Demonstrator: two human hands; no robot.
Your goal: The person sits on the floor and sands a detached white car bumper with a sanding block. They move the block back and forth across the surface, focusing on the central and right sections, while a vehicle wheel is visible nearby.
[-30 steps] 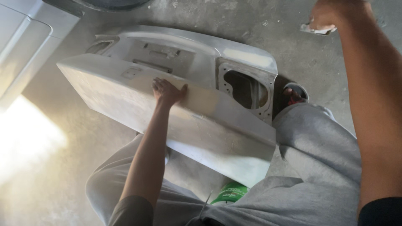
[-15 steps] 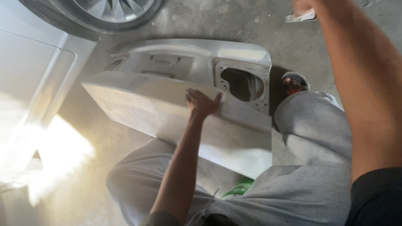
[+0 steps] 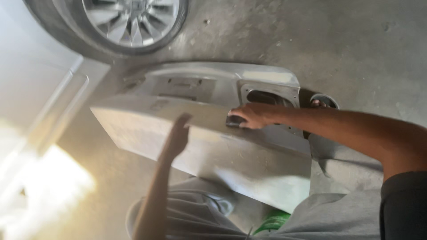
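Both hands, left (image 3: 178, 133) and right (image 3: 249, 116), rest on grey bumper (image 3: 213, 160).

A car wheel (image 3: 129, 20) fills the upper left, its silver multi-spoke alloy rim ringed by a dark tyre, cut off by the top edge; below and left of it runs a pale car body panel (image 3: 42, 95) with a raised moulding line slanting down toward the lower left; a bright patch of sunlight (image 3: 49, 189) glares on the ground near the bottom left; the concrete floor (image 3: 351, 44) spreads grey, stained and speckled across the upper right; a small green object (image 3: 272, 221) shows at the bottom edge, partly hidden by grey trousers (image 3: 338, 213); a dark shoe (image 3: 324, 101) rests on the floor at right.
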